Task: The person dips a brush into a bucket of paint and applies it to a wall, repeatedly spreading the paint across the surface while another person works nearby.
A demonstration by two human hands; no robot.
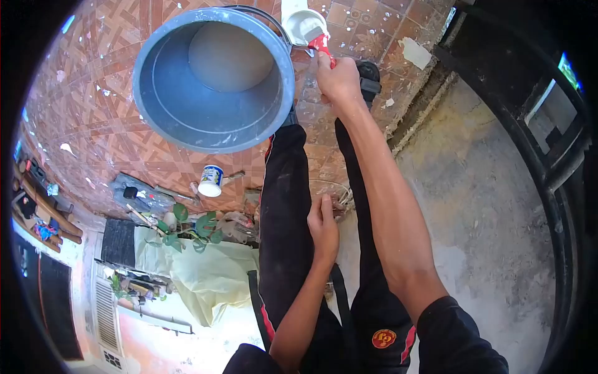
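My right hand (337, 80) reaches forward and grips the red handle (322, 45) of a small white scoop cup (304, 26), held at the rim of a large grey bucket (163, 118). The bucket stands on the patterned tile floor and holds a pale grey liquid or paste (229, 57) at its bottom. My left hand (323, 225) rests flat on my left thigh, on black trousers, and holds nothing. Both legs point toward the bucket, with a black shoe (369, 75) just beyond the right hand.
A small white tub with a blue label (211, 181) lies on the tiles beside scattered tools (140, 196). A leafy plant (190, 225) and a pale yellow cloth (205, 274) sit near the wall. Bare concrete floor (486, 206) and a black metal frame (548, 162) lie to the right.
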